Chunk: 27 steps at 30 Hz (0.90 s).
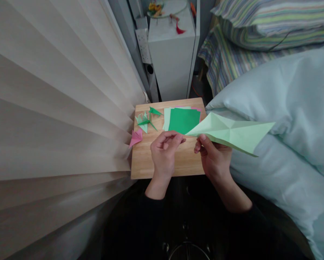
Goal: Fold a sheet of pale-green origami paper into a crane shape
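Past black sleeves [152,209], pinches the mint sheet [229,128] at its left tip with left hand [163,153], near edge with right hand [217,159], above board [187,159] and duvet [264,180]. Best pinched lightly, avoiding stray creases.

Two bare hands at the middle of the frame, both in a pinch.
The left hand [163,151] sits just left of the right hand [216,159], the two close but apart. The left thumb and forefinger meet, tips pointing right, its other fingers curled in. The right thumb lies on top, aimed to the upper left, fingers bent beneath. Both wrists come up from the lower edge, the right forearm [236,195] slanting in from the lower right.
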Each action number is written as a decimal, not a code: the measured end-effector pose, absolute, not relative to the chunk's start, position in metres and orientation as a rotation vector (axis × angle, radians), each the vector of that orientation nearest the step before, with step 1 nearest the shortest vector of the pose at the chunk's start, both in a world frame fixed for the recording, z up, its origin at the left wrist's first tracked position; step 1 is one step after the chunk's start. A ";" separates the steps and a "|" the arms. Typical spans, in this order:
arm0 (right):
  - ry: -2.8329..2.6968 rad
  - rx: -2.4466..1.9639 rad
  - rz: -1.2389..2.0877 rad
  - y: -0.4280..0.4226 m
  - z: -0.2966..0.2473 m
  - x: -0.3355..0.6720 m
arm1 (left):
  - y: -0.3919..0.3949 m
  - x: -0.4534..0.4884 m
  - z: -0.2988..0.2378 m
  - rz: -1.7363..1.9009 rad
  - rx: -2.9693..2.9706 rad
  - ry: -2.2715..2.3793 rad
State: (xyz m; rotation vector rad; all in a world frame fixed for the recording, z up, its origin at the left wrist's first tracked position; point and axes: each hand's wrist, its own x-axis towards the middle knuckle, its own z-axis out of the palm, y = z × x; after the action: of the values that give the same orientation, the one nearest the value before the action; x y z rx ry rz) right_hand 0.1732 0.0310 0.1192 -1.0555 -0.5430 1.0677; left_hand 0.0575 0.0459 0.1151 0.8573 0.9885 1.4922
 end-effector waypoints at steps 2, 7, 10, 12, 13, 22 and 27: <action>-0.550 -1.044 1.057 0.031 0.119 0.174 | 0.046 0.056 0.117 1.471 0.832 0.950; -0.589 -1.026 1.080 0.029 0.118 0.175 | 0.043 0.056 0.118 1.400 0.913 0.952; -0.584 -1.037 1.084 0.028 0.118 0.175 | 0.042 0.057 0.120 1.427 0.995 1.031; -0.571 -1.029 1.087 0.029 0.119 0.175 | 0.042 0.057 0.122 1.451 1.055 1.047; -0.565 -1.019 1.089 0.029 0.119 0.175 | 0.042 0.057 0.123 1.462 1.078 1.045; -0.577 -1.004 1.099 0.029 0.119 0.174 | 0.044 0.058 0.120 1.511 1.125 1.036; -0.605 -1.030 1.088 0.028 0.120 0.174 | 0.043 0.059 0.118 1.530 1.101 0.985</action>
State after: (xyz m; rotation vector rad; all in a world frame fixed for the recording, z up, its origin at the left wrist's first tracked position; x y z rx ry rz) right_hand 0.1744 0.0283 0.1204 -1.0301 -0.6047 1.0878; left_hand 0.0586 0.0431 0.1185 1.1006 0.9854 1.5302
